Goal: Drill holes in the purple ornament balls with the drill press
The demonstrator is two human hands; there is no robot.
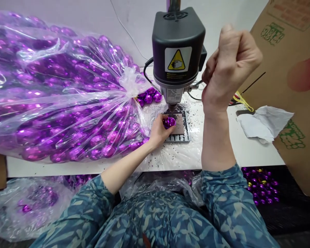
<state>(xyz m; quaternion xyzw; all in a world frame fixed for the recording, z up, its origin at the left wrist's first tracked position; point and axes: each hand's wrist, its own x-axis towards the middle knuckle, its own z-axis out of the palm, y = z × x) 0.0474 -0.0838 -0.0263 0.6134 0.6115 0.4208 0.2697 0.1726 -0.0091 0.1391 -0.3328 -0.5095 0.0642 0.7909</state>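
So the ball (171,122) is mirror-shiny, drill housing (167,32) looks like smooth semi-gloss plastic, base plate (181,138) seems metal, big bag (130,82) crinkly glossy plastic, carton (271,65) matt cardboard.

Printed cardboard box (286,103), crumpled white paper (255,125) near it, yellow-handled tool (239,97) — possibly scissors, partly hidden — pale wall (98,17) behind

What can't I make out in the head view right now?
Head view:
- Left side of the purple ball: covered by the left hand.
- Inside of the right hand: hidden by its own fist.
- Print on the silver label: too small.
- Far end of the big bag: cut off, left edge.
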